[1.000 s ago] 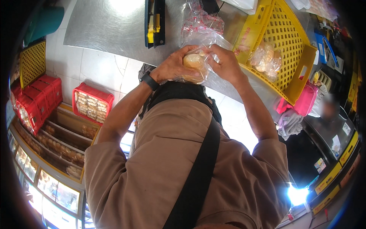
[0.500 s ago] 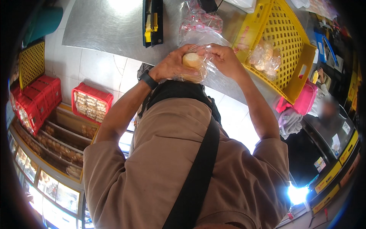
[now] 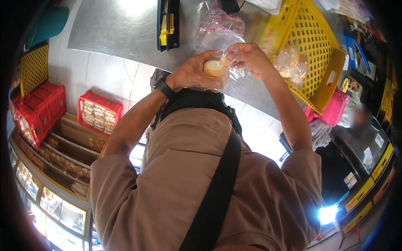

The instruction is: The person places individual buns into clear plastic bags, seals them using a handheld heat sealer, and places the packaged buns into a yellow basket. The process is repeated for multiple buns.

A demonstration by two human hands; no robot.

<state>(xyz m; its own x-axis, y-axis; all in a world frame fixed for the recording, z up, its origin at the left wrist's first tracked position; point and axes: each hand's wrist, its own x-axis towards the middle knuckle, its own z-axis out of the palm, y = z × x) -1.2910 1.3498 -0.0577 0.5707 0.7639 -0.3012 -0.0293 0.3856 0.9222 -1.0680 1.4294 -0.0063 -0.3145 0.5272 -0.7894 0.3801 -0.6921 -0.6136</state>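
Note:
My left hand [image 3: 193, 72] is wrapped round a clear plastic bag [image 3: 217, 83] of pale bread rolls [image 3: 214, 68] at the near edge of the metal table [image 3: 113, 31]. The fingers of my right hand [image 3: 251, 60] are bent and closed on the loose film at the bag's upper right side. Part of the rolls is hidden by my left hand and the shiny film. Beyond my hands lies clear plastic packaging with red print [image 3: 220, 25].
A black and yellow bench tool [image 3: 167, 27] stands on the table. A tilted yellow crate [image 3: 328, 69] at right holds bagged bread [image 3: 291, 65]. Red crates [image 3: 100, 94] and bread shelves [image 3: 69, 138] stand at left. Another person sits at far right.
My right hand has shifted a little right and up, drawing the film outward. My left hand still holds the bag, with the rolls now slightly turned.

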